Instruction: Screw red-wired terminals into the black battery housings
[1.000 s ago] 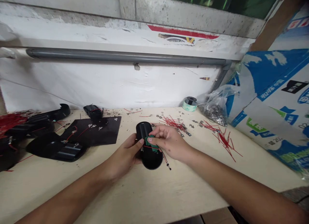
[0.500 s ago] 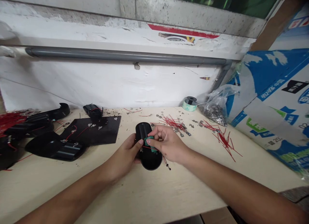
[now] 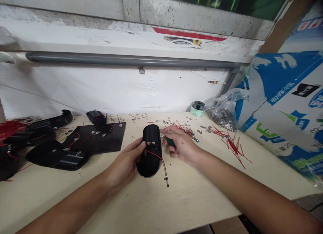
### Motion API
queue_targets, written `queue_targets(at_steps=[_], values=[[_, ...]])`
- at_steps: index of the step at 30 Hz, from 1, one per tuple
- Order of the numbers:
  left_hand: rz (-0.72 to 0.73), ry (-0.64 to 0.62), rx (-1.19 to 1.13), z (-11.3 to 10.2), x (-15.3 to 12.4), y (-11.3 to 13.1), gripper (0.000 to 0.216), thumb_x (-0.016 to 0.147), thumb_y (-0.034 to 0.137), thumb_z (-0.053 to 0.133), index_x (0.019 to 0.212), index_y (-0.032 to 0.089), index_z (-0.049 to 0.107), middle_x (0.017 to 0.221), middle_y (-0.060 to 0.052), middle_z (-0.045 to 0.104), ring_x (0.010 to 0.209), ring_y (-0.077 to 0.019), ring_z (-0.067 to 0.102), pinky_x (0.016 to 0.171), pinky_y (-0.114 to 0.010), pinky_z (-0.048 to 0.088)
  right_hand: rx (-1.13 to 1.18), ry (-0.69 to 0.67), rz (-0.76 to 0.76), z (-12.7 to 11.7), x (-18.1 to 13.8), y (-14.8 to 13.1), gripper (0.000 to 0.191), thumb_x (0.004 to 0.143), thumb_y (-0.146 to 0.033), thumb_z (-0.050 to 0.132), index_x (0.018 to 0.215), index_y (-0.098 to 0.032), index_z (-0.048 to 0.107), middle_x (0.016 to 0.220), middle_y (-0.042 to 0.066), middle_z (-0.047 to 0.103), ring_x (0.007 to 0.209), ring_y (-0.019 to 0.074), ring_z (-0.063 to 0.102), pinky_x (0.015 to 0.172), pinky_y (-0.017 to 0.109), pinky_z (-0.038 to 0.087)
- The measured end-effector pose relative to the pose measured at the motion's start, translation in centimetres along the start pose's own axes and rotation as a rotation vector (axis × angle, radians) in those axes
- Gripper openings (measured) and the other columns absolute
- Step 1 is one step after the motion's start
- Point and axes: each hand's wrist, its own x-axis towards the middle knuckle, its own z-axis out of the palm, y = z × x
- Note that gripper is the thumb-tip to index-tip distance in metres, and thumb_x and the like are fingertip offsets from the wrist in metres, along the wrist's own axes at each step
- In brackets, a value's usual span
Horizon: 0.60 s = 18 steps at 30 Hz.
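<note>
My left hand (image 3: 131, 156) grips the left side of a black plastic housing (image 3: 148, 163), rounded at its near end, above the table. Small metal contacts sit across its middle. A red wire (image 3: 154, 154) crosses it and hangs off the right side, ending in a small dark-and-silver part (image 3: 166, 182). Just right of the housing, my right hand (image 3: 183, 146) is closed around a small dark green piece (image 3: 170, 141); its exact kind is unclear, as the fingers cover part of it.
Black plastic housings (image 3: 58, 156) with red wires lie left, by a flat black sheet (image 3: 101, 139). Behind my right hand are red wires (image 3: 234, 148) and metal tabs (image 3: 195, 139). A tape roll (image 3: 197, 109), a plastic bag of metal parts (image 3: 223, 118) and a blue-white carton (image 3: 280, 116) stand right.
My right hand has moved off the housing to the right with the green piece, uncovering the metal contacts. The housing has shifted slightly left, and the wire end now hangs lower.
</note>
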Motion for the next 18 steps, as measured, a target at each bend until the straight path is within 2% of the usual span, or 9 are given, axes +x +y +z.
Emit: queue_targets(at_steps=[2,4,6,8,11,13,16,17,18], values=[[0.014,-0.025,0.028,0.1,0.0,0.0,0.032,0.089,0.029,0.064,0.119,0.018,0.064,0.106,-0.007,0.071,0.089,-0.0165,0.066,0.079,-0.025,0.049,-0.071,-0.117,0.086,0.3,-0.4,0.2,0.028,0.085,-0.048,0.062,0.092,-0.023,0.051,0.058,-0.005,0.047,0.039,0.0061,0.029,0.036,0.017,0.016],[0.018,-0.059,0.076,0.1,0.0,0.0,0.035,0.088,0.032,0.064,0.120,0.018,0.063,0.108,-0.008,0.071,0.091,-0.0183,0.066,0.079,-0.027,0.049,-0.157,-0.210,0.072,0.7,-0.7,0.4,0.032,0.085,-0.051,0.064,0.088,-0.022,0.052,0.054,-0.006,0.044,0.039,0.0064,0.029,0.035,0.017,0.017],[0.040,-0.056,0.161,0.0,0.1,0.0,0.040,0.088,0.036,0.062,0.124,0.019,0.059,0.113,-0.009,0.068,0.094,-0.0206,0.065,0.083,-0.030,0.048,-0.224,-0.222,0.006,0.9,-0.8,0.8,0.028,0.084,-0.045,0.068,0.085,-0.021,0.052,0.052,-0.007,0.043,0.039,0.0072,0.032,0.034,0.018,0.021],[0.138,0.026,0.328,-0.4,0.0,0.0,0.043,0.091,0.041,0.057,0.128,0.021,0.053,0.120,-0.010,0.062,0.098,-0.0225,0.063,0.087,-0.035,0.047,-0.248,-0.186,-0.074,0.9,-0.6,1.1,0.026,0.086,-0.044,0.066,0.084,-0.021,0.052,0.051,-0.007,0.042,0.039,0.0081,0.033,0.034,0.019,0.024],[0.512,0.170,0.752,-1.0,-0.6,0.0,0.035,0.094,0.041,0.050,0.125,0.025,0.049,0.126,-0.009,0.052,0.109,-0.0239,0.055,0.095,-0.040,0.043,-0.266,-0.048,-0.234,0.7,-0.2,1.4,0.028,0.088,-0.046,0.063,0.082,-0.021,0.051,0.052,-0.008,0.041,0.040,0.0078,0.033,0.035,0.020,0.024],[0.781,0.117,1.059,-1.2,-1.2,-0.2,0.037,0.091,0.039,0.056,0.125,0.026,0.049,0.127,-0.010,0.047,0.119,-0.0259,0.046,0.101,-0.042,0.037,-0.272,0.051,-0.325,0.7,0.0,1.3,0.029,0.088,-0.047,0.064,0.081,-0.021,0.051,0.053,-0.008,0.040,0.041,0.0074,0.031,0.037,0.020,0.023],[1.002,-0.039,1.410,-1.0,-1.8,-0.7,0.065,0.077,0.044,0.074,0.133,0.026,0.045,0.123,-0.011,0.048,0.115,-0.0287,0.044,0.096,-0.042,0.036,-0.261,0.110,-0.364,0.7,0.0,1.1,0.029,0.087,-0.048,0.063,0.082,-0.021,0.054,0.050,-0.008,0.038,0.040,0.0082,0.030,0.039,0.022,0.024],[1.067,-0.051,1.502,-0.9,-1.9,-0.9,0.063,0.077,0.041,0.075,0.132,0.027,0.047,0.119,-0.009,0.052,0.108,-0.0274,0.047,0.091,-0.040,0.036,-0.255,0.110,-0.357,0.7,0.0,1.0,0.029,0.087,-0.048,0.063,0.083,-0.020,0.055,0.049,-0.008,0.037,0.039,0.0086,0.030,0.039,0.023,0.023],[1.139,-0.044,1.573,-0.8,-1.9,-1.0,0.053,0.080,0.033,0.073,0.128,0.028,0.051,0.114,-0.007,0.056,0.101,-0.0250,0.049,0.086,-0.038,0.035,-0.251,0.107,-0.351,0.8,0.0,1.0,0.029,0.087,-0.048,0.063,0.083,-0.020,0.056,0.048,-0.009,0.036,0.039,0.0088,0.030,0.039,0.023,0.023]])
